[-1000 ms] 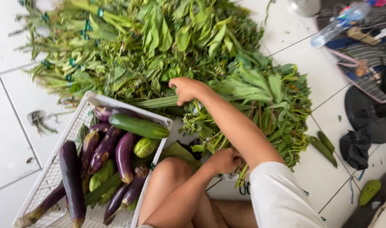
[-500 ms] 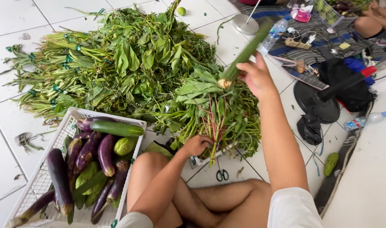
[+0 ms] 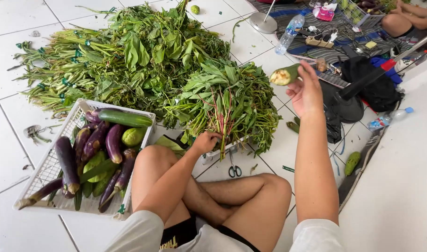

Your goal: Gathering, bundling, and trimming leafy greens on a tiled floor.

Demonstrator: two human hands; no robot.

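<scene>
My right hand (image 3: 308,91) is raised over the floor at the right and holds a long green gourd (image 3: 285,75), whose pale cut end faces me. My left hand (image 3: 207,140) rests low in front of my knee, its fingers closed on the red stems of a bunch of leafy greens (image 3: 230,100). A large heap of bundled greens (image 3: 125,58) lies beyond it. I sit cross-legged on white tiles.
A white wire basket (image 3: 42,173) at my left knee holds purple eggplants (image 3: 66,158), a cucumber (image 3: 124,118) and other green vegetables. Scissors (image 3: 234,169) lie by my shin. A black fan base (image 3: 344,109), bottles, a striped mat and another person's legs (image 3: 402,21) lie at right.
My right hand lifted the gourd off the greens beside the basket and swung it up to the right, turning its cut end toward me. My left hand stayed on the stems.
</scene>
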